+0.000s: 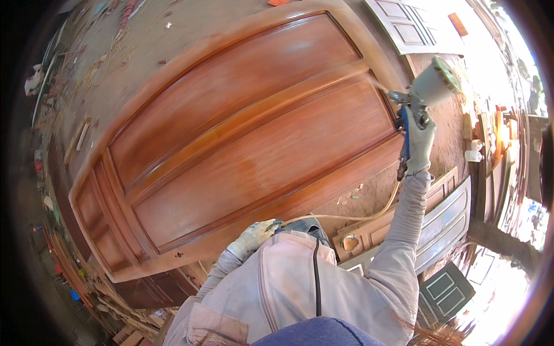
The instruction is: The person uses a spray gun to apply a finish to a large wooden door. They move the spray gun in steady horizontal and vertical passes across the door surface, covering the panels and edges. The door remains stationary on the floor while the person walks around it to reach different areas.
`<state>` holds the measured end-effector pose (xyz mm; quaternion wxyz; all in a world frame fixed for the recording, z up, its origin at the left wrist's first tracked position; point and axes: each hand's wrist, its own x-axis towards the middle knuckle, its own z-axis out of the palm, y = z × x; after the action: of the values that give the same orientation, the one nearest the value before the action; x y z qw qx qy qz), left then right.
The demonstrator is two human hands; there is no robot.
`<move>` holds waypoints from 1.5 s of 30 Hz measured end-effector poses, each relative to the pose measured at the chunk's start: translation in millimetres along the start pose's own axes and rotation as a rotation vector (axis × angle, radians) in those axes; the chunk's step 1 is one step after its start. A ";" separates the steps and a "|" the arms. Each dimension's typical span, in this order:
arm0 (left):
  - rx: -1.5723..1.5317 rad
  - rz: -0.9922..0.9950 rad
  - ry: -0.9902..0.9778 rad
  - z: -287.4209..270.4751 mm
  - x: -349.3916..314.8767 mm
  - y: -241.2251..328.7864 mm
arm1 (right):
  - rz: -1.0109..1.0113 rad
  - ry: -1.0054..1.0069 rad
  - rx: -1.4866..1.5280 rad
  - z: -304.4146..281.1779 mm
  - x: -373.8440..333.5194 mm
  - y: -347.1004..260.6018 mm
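A large reddish-brown wooden panel door (259,167) lies flat before me, its surface glossy in patches. My right hand (420,141), in a pale glove, reaches out past the door's right part, closed round a spray gun (407,106). The gun's light grey cup (434,82) sits tilted on top, and a faint mist shows by the nozzle. From the gun's handle a thin yellowish air hose (369,218) curves back to my waist. There my left hand (254,237), also gloved, is closed on the hose beside the door's near edge; its fingers are partly hidden.
A pale panel door (407,26) lies at the far right. Grey and brown door panels (441,225) lie by my right arm, with a dark green panel (445,291) nearer me. Stacked timber (499,144) stands right, beside a white bottle (474,155). Cords (112,55) lie far left.
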<state>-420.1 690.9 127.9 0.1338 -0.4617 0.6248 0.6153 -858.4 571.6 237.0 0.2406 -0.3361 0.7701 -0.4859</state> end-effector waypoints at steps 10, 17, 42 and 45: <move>-0.180 -0.018 0.079 16.9 -16.3 -33.0 | -0.078 0.005 -0.035 30.4 -19.3 -11.1; -0.312 0.102 0.252 33.3 -70.3 -97.5 | -0.039 -0.312 0.015 95.1 -118.6 -46.1; -0.088 0.225 0.856 119.2 -261.1 -335.7 | -0.243 -1.024 0.191 436.4 -430.1 -162.5; -0.462 0.076 0.792 107.3 -263.4 -333.7 | -0.170 -1.071 0.293 448.2 -434.0 -166.2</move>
<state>-73.9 956.5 84.0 -0.2445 -0.6559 0.4906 0.5191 -213.1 584.6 222.7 0.6022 -0.5600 0.4351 -0.3668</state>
